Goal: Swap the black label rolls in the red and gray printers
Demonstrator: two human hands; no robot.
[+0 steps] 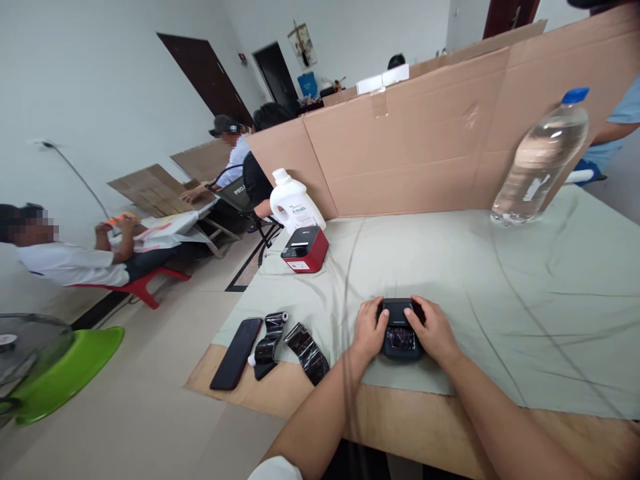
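Observation:
A small black box-shaped device (401,337) lies on the green cloth, in front of me. It has a raised upper block, and dark shiny film shows in its lower part. My left hand (371,325) grips its left side, thumb near the upper block. On the opposite side my right hand (433,327) holds it the same way, thumb on the block's edge. Left of the hands lie a strip of black shiny film (307,352) and a curled black film roll (271,339) with a light core. A dark phone (237,353) rests beside them.
Farther back stand a red and black box (306,250), a white jug (296,203) and a large water bottle (543,160). A cardboard partition (410,153) borders the cloth-covered table (500,293). People sit at the left; a green fan (75,377) stands nearby.

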